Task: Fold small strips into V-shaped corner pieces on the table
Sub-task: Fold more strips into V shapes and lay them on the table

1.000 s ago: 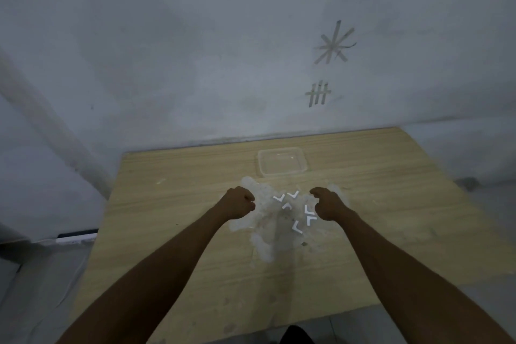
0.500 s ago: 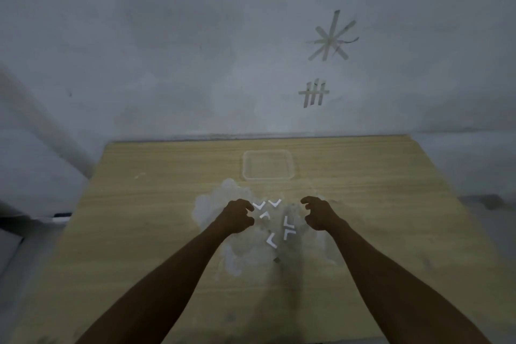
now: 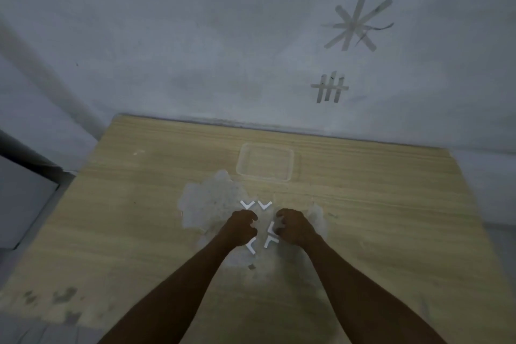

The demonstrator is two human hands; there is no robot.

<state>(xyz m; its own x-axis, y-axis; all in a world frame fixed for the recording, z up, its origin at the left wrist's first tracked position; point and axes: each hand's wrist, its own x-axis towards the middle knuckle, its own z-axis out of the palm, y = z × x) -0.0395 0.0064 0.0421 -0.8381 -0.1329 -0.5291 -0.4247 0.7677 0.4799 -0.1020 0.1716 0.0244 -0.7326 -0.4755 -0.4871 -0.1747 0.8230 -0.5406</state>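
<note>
Several white V-shaped pieces lie on a pale worn patch (image 3: pixel 212 201) of the wooden table (image 3: pixel 139 204). Two of them (image 3: pixel 247 205) (image 3: pixel 264 205) sit just beyond my hands. Two more (image 3: pixel 252 246) (image 3: pixel 270 241) lie between my wrists. My left hand (image 3: pixel 240 227) is curled, its fingertips closing on a mostly hidden piece (image 3: pixel 253 221). My right hand (image 3: pixel 296 226) is curled too, and its fingertips pinch the edge of another piece (image 3: pixel 271 227). The two hands are almost touching.
A clear shallow plastic container (image 3: pixel 290 160) stands beyond the pieces, near the wall. Tape marks (image 3: pixel 356 19) (image 3: pixel 329 89) stick to the grey wall. The table's left edge drops off toward a dark gap (image 3: pixel 33 165).
Both hands have moved inward toward each other and down onto the pieces. The view has shifted, so the table sits lower in the frame. One piece is now covered by my left fingers.
</note>
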